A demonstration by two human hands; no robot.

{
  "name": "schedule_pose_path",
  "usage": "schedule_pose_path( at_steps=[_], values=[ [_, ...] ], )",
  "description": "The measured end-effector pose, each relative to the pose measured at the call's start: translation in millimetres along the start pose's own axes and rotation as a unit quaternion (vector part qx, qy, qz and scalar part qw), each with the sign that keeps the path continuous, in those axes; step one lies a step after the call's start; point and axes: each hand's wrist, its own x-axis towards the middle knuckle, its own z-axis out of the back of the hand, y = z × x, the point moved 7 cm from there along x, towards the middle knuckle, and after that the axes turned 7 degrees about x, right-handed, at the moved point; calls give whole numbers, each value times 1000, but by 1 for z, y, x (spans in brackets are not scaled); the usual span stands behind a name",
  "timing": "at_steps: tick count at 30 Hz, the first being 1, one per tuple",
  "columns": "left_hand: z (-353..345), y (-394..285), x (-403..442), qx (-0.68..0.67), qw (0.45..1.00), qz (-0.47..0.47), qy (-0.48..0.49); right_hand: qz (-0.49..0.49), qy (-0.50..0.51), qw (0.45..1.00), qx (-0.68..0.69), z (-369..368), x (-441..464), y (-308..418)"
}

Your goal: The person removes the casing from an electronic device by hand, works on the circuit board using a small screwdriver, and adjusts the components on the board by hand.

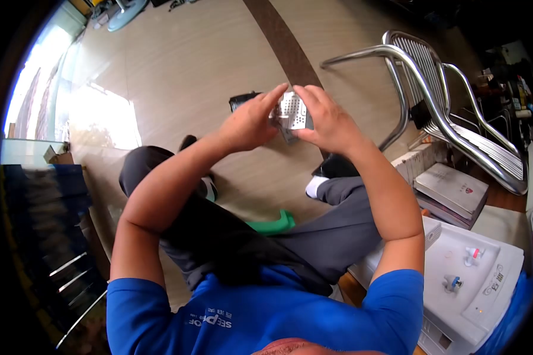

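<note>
A silvery metal piece full of small round holes is held up in front of me, between my two hands. My left hand grips its left side, with the fingertips near the top edge. On the opposite side, my right hand has its fingers at the upper corner and its thumb low down. Behind my left hand a dark, box-like object shows in part; whether it touches the metal piece I cannot tell. My palms hide the sides of the piece.
A green plastic object lies between my legs. At right stand a metal-framed chair, stacked books and a white water dispenser. A fan base is at the far left. A dark stripe crosses the tiled floor.
</note>
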Motion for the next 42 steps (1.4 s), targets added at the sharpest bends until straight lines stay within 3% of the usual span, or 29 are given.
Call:
schedule_pose_path(
  at_steps=[7,9,11,14,19,23,25,28,32,34,36,42],
  values=[
    [13,-3,9,80,996,-8,24,-65,42,994,-78,-17,12,-17],
    [24,-4,14,106,993,-52,-10,-82,48,992,-77,-18,19,-17],
    [36,4,17,79,997,-5,-7,-101,14,989,-109,-16,27,-24],
    [68,12,24,103,987,-20,-118,-147,17,982,-120,-20,39,-37],
    [106,11,25,72,985,14,-155,-233,14,963,-134,-36,52,-84],
    [121,6,18,74,974,-34,-213,-274,40,951,-137,-74,35,-144],
    [108,16,18,86,982,-8,-167,-343,154,913,-155,-98,12,-178],
    [98,20,8,94,991,2,-98,-367,189,883,-222,-108,-16,-215],
    [85,33,-2,138,989,28,32,-408,164,875,-203,-115,-32,-245],
    [84,37,-5,148,985,43,80,-484,93,862,-118,-129,-43,-266],
    [83,40,-8,140,975,92,147,-503,104,851,-115,-149,-52,-281],
    [72,52,-4,157,963,103,192,-516,104,844,-102,-191,-64,-315]
  ],
)
